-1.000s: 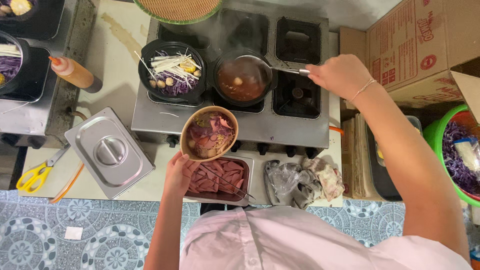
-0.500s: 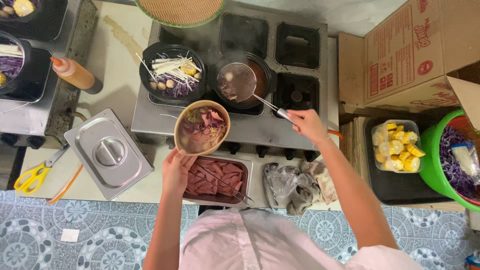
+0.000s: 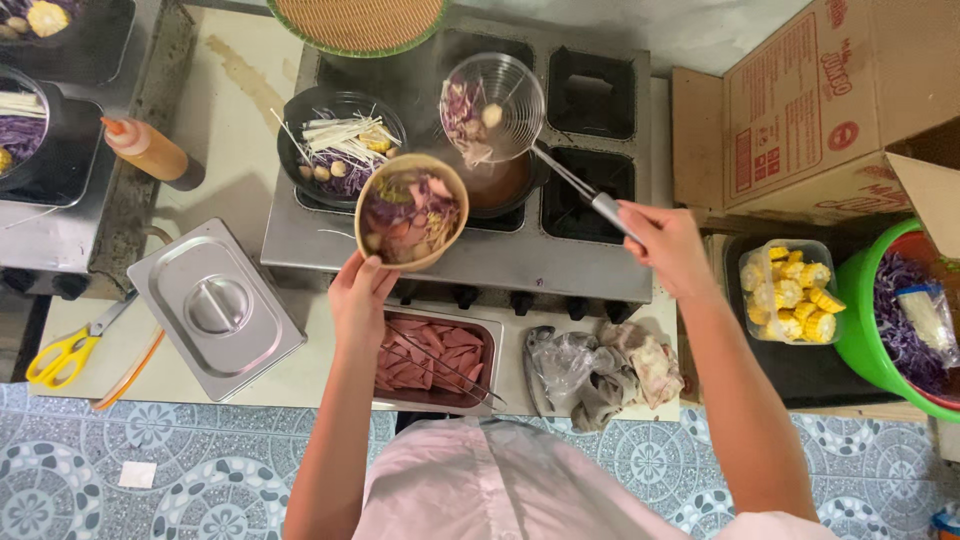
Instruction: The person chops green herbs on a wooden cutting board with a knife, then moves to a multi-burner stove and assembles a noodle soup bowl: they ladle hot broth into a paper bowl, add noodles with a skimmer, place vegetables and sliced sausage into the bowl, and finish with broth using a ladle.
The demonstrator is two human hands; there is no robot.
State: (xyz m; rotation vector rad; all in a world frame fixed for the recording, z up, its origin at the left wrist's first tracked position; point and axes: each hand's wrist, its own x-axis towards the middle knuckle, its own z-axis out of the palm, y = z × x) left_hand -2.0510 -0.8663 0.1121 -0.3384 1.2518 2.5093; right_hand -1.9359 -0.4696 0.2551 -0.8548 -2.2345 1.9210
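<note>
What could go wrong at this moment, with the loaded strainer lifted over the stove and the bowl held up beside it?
1. The wire strainer, raised by the right hand above the steaming pot, may drip hot broth onto the stove top.
2. The full bowl rests only in the left hand, slightly tilted; pieces may slide out.
3. The rags lie near the burner knobs and could snag.

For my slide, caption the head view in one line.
Left hand holds a filled bowl while right hand lifts a wire strainer over the pot.
</note>
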